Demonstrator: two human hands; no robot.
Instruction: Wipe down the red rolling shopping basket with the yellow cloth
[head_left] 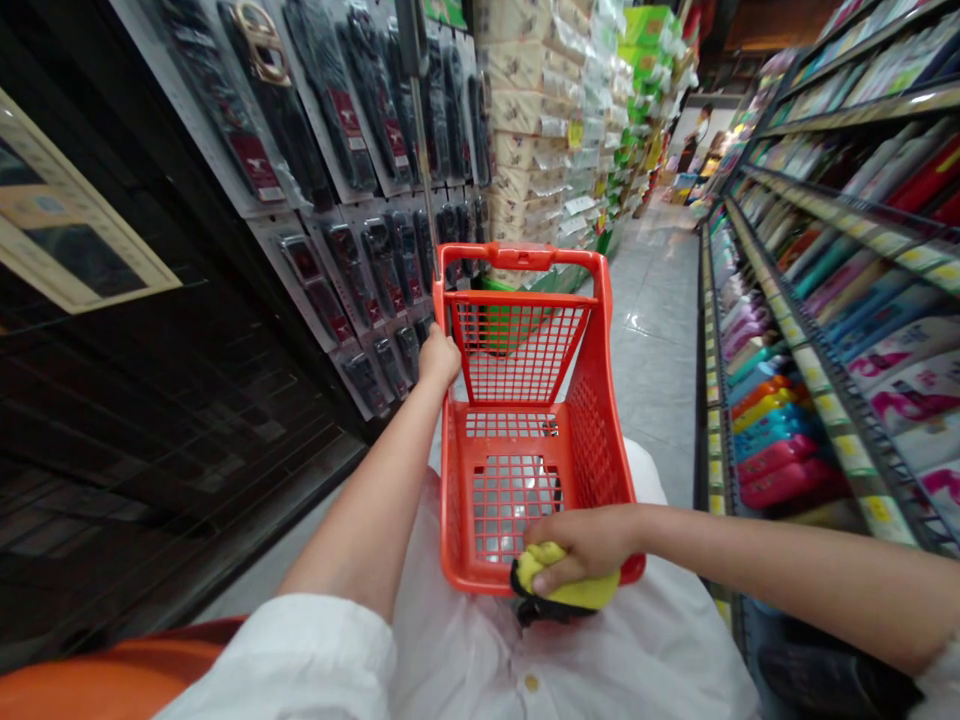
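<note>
Clasps a yellow cloth (596, 594) with a dark underside or edge in the right hand (592, 545), curling the fingers over the bunched fabric. Holds it against or just over the near rim (476, 583) of a red plastic cart (525, 445), toward the right corner. Wraps the left hand (440, 357) around the upright frame on the cart's left side, below the far handle (521, 257). Seems to steady the cart there, to judge from the closed grip.

As for progress, points to work in hand at the near end, with the cloth well apart from the handle and the mesh flap (517, 345). Cannot tell from the plastic how much is done or left; shows no clear difference between rim, walls and mesh.

Farther out, see a thin metal pole (424, 150) rising near the handle, packaged belts (386, 265) hanging on the left, and stacked wrapped packs (517, 100) beyond. To the right, see shelves (799, 315) of colourful goods along the aisle floor (660, 300). Deep in the aisle, make out a small, blurred person (691, 145).
</note>
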